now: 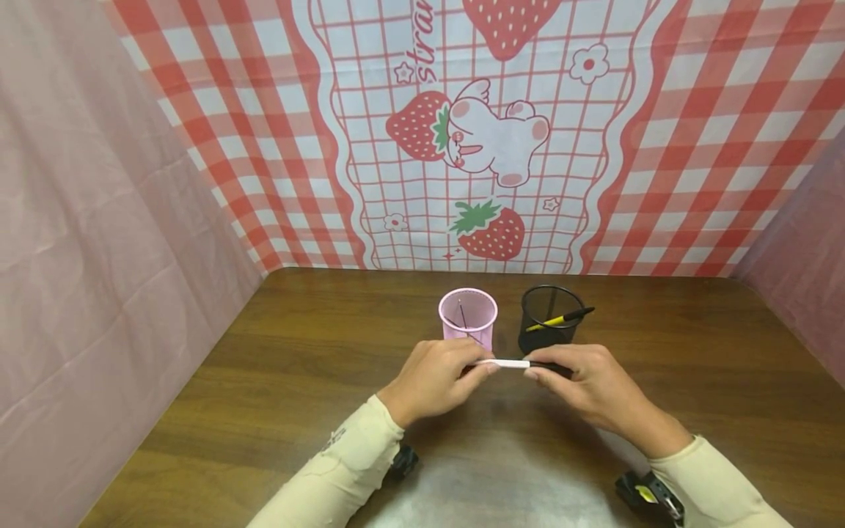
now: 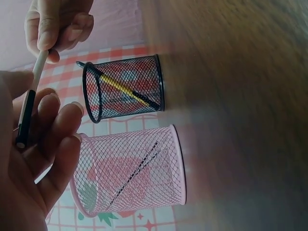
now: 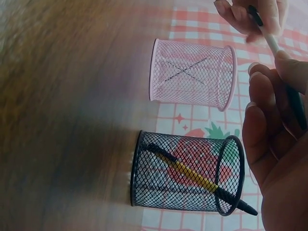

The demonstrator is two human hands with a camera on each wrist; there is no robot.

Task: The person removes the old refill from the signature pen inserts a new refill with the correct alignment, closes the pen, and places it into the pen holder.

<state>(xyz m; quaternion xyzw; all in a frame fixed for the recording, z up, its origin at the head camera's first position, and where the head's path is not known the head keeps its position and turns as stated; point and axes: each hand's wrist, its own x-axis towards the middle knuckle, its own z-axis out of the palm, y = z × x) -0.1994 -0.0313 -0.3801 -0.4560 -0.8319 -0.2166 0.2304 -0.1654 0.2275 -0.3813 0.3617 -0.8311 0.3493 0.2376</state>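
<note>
A slim pen [image 1: 511, 363] with a white middle and black ends lies level between both hands, in front of two mesh cups. My left hand [image 1: 439, 374] pinches its left end between thumb and fingers. At the other end, my right hand [image 1: 597, 381] grips the black part, thumb below and fingers on top. The pink mesh cup [image 2: 125, 173] stands just beyond the left hand, with thin dark sticks [image 3: 185, 70] crossing inside. Beyond the right hand is the black mesh cup [image 3: 180, 192], where a yellow and black pen [image 1: 561, 320] leans out over the rim.
Both cups stand upright on a brown wooden table [image 1: 277, 352]. Behind it hangs a red-and-white checked cloth [image 1: 713, 147] with strawberry prints. A pale pink curtain [image 1: 119, 220] borders the left side, and another pink cloth [image 1: 799, 242] the right.
</note>
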